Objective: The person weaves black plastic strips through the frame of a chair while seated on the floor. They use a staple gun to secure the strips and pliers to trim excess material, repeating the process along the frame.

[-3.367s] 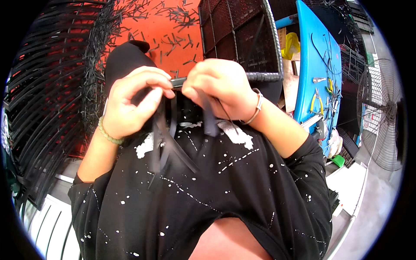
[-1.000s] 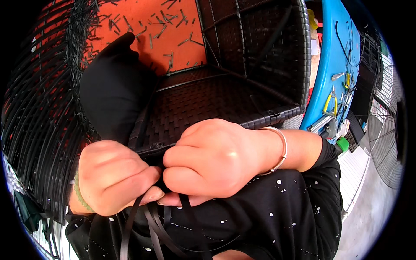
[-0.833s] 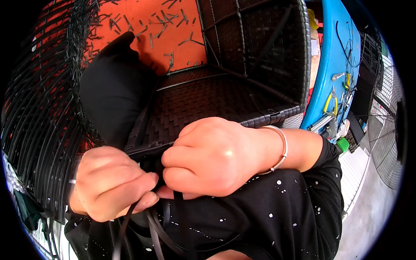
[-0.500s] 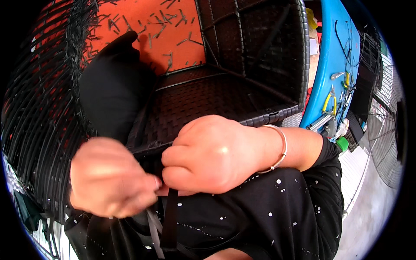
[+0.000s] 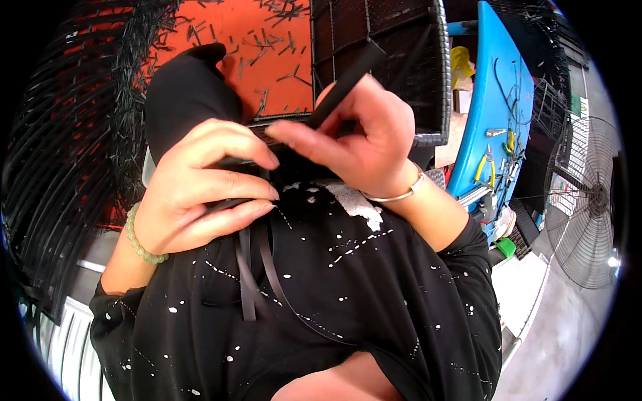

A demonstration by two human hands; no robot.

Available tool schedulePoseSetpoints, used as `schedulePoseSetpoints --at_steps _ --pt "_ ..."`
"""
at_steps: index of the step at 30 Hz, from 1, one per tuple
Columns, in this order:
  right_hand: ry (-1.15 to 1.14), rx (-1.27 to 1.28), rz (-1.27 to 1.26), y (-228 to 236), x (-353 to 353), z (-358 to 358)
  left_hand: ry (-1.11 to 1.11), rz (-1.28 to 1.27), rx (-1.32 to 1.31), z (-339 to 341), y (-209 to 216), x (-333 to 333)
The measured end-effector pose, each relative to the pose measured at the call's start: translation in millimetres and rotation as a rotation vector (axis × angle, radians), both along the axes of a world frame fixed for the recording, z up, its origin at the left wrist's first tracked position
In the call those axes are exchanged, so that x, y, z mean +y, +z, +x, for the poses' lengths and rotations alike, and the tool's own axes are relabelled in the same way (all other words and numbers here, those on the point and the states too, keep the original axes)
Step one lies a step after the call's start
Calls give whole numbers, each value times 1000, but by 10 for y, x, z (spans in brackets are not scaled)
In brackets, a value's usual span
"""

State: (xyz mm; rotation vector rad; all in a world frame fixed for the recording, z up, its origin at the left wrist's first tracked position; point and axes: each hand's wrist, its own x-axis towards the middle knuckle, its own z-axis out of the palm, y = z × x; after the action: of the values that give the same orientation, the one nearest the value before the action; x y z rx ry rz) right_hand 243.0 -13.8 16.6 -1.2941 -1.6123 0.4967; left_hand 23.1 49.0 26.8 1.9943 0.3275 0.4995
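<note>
My right hand, with a bangle at the wrist, grips a flat black plastic strip between thumb and curled fingers. The strip's free end slants up and to the right. To its left, my left hand, wearing a bead bracelet, has its fingers curled round dark strip material. Two loose black strips hang below that hand over my shirt. A dark woven panel piece stands beyond both hands. Where the strips meet the weave is hidden behind my fingers.
Long black strips hang in a dense bundle on the left. Cut scraps lie on an orange surface ahead. On the right stands a blue table with yellow-handled pliers. Farther right is a wire-guarded fan.
My hands have moved apart from close together. The right has turned and risen with a strip in it; the left has turned, its fingers now showing. My view has shifted slightly.
</note>
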Motion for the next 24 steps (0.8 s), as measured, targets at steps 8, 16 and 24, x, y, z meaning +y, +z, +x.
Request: schedulePoseSetpoints --at_steps 8,16,24 --pt "18 -212 356 0 117 10 -26 147 17 -187 -50 -226" --pt "36 -569 402 191 176 122 -15 267 -73 -228 -211 -277" --pt "260 -709 210 249 236 379 37 341 -108 -239 -222 -332"
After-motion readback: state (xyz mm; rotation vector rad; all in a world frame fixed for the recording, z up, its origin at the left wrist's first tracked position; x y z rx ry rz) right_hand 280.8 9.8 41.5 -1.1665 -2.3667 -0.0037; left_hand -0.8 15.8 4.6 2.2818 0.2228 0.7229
